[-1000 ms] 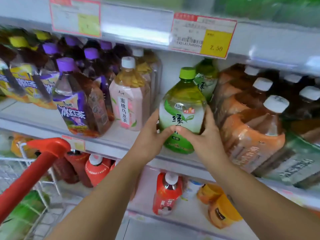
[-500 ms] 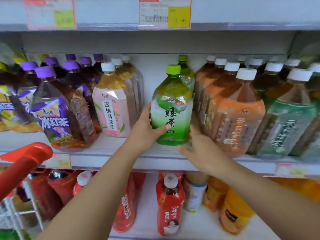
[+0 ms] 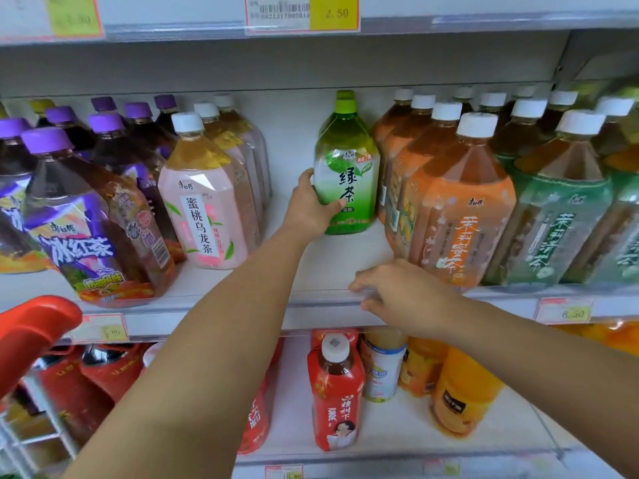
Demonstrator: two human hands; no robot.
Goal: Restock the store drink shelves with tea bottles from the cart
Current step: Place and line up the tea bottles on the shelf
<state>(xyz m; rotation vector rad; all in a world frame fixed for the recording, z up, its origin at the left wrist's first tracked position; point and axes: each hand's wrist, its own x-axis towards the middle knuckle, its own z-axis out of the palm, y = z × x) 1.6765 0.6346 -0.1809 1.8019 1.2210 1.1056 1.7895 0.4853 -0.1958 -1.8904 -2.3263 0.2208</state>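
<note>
**One hand holds a green tea bottle on the shelf**

The green tea bottle (image 3: 345, 174) stands straight up on the middle shelf (image 3: 328, 267). It sits well back from the front edge, in the gap between two rows of big bottles. On its left is the row with the pink peach tea bottle (image 3: 204, 209) at the front. On its right is the row with the orange tea bottle (image 3: 460, 202) at the front. The green one has a green cap and a white and green label with dark writing.

The left hand (image 3: 311, 205) holds the green tea bottle low on its left side. The fingers go round the side and the thumb lies across the front of the label, so the hand is wrapped on the bottle.

The right hand (image 3: 404, 299) is lower down, over the front edge of the same shelf, apart from the green tea bottle. Its fingers are loosely bent and it holds nothing. It may be touching the shelf edge, but that is hard to see because the hand is a bit blurry.

Far left stand dark bottles with purple caps (image 3: 86, 219). A price tag (image 3: 301, 12) with a yellow patch hangs on the shelf above. On the shelf below stand a small red bottle (image 3: 335, 392) and a yellow-orange bottle (image 3: 460, 399). A red cart handle (image 3: 34, 326) pokes in at the lower left
</note>
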